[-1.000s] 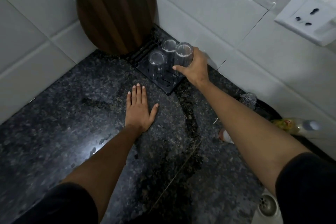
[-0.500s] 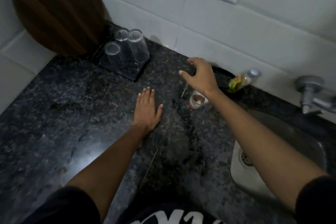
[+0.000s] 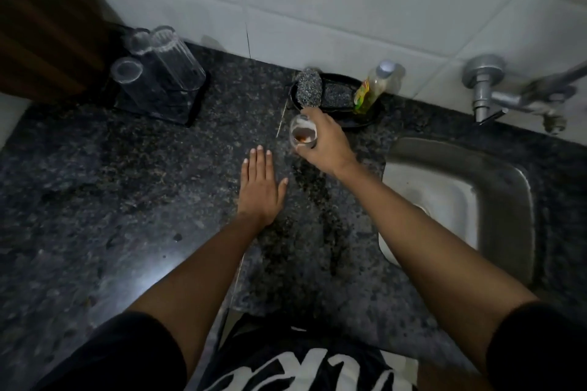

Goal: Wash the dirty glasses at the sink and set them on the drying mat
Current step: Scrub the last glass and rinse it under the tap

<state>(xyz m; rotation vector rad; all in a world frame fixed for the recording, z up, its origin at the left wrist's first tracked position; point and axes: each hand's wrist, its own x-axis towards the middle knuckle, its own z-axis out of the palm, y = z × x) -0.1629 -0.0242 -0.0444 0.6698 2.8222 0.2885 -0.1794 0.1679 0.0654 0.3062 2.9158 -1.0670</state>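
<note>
A dirty glass (image 3: 303, 133) with brown residue inside stands on the dark granite counter (image 3: 127, 200). My right hand (image 3: 327, 143) grips it from the right side. My left hand (image 3: 260, 187) lies flat on the counter just left of it, fingers straight. Three clean glasses (image 3: 158, 73) stand upside down on the black drying mat (image 3: 190, 111) at the back left. The steel sink (image 3: 460, 200) is to the right.
A steel scrubber (image 3: 308, 88) and a dish soap bottle (image 3: 373, 86) sit in a black tray (image 3: 365, 117) by the tiled wall. A tap (image 3: 508, 92) projects from the wall above the sink. A wooden board (image 3: 41, 19) leans at the far left.
My right hand left the glasses on the mat, swung right across the counter and closed round the dirty glass. My view turned right toward the sink. My left hand stayed flat.
</note>
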